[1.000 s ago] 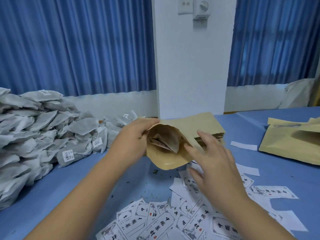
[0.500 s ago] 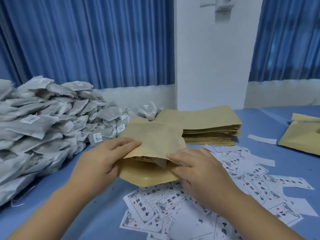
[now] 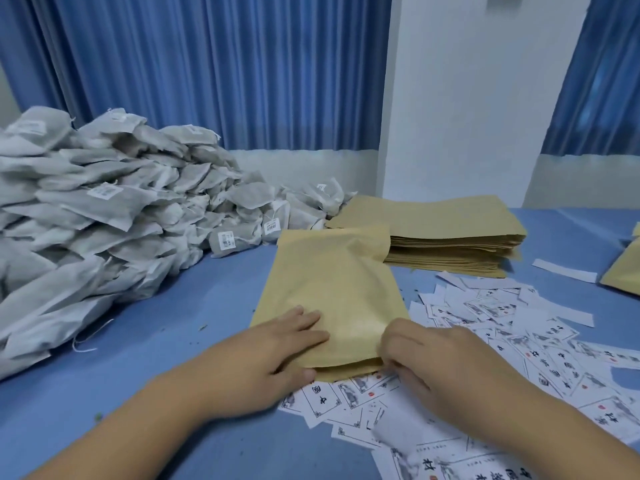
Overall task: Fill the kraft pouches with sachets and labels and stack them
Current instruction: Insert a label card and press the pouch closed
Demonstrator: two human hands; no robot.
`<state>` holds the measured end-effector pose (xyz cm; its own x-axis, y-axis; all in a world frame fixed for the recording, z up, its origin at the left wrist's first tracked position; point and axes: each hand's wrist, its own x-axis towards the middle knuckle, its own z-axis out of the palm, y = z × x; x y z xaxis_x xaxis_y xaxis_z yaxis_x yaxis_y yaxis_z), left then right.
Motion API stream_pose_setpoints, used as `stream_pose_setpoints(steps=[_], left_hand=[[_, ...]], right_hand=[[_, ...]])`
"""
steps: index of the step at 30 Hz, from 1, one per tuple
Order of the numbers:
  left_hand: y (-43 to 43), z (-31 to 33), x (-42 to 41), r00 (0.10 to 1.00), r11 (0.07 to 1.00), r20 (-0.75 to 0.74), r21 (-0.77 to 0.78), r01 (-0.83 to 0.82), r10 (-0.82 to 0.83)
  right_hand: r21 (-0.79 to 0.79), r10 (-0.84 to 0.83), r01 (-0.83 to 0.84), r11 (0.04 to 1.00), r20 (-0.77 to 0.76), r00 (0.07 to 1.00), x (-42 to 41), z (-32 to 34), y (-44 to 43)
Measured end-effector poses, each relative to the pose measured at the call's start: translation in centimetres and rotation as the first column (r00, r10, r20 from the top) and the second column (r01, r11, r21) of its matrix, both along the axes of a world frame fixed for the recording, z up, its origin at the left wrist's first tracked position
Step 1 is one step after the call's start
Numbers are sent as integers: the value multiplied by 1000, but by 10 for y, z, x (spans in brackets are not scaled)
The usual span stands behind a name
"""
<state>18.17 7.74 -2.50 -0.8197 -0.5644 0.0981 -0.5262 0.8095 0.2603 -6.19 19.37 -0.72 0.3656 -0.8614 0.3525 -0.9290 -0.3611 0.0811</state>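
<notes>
A kraft pouch [image 3: 332, 289] lies flat on the blue table [image 3: 166, 344], its mouth towards me. My left hand [image 3: 277, 355] grips its near left part, fingers on top and thumb at the edge. My right hand [image 3: 436, 362] pinches the near right corner with curled fingers. What is inside the pouch is hidden. Grey sachets [image 3: 104, 216] with small white tags are heaped at the left. Printed white labels [image 3: 502, 317] lie scattered at the right and under the pouch's near edge.
A stack of empty kraft pouches [image 3: 450, 230] sits behind the held pouch, by a white pillar [image 3: 467, 98]. More kraft pouches [image 3: 623, 271] lie at the far right edge. Blue curtains [image 3: 225, 71] hang behind the table.
The pouch was held up open with a sachet showing inside; both hands have since lowered it and laid it flat on the table, mouth pressed together.
</notes>
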Motion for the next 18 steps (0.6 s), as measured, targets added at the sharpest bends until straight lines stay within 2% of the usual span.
stream_pose_setpoints(steps=[2,3,5,7,9,11,13,18], left_hand=[[-3,-4,0,997,990,67,143,19,-29],[-3,-5,0,994,986,97,166,33,-49],[-4,-8,0,984,987,155,151,59,-83],[-4,-9,0,976,985,181,146,91,-117],[-3,-7,1,986,974,108,204,100,-124],[-3,-3,4,996,969,-26,230,85,-82],[-4,2,9,994,982,-109,182,43,-24],[-8,14,21,976,991,-199,-79,-104,86]], right_hand=[[5,-43,42,999,54,998,3,1,1],[36,-67,65,997,69,995,2,1,1],[108,-70,59,992,101,992,1,0,1],[104,-70,60,993,91,993,1,-4,-3],[97,-124,120,988,33,992,-1,-9,-6],[101,-171,160,982,113,979,-2,-13,-9],[87,-190,178,980,169,967,0,-13,-11],[-9,-208,225,974,344,916,-5,-9,-9]])
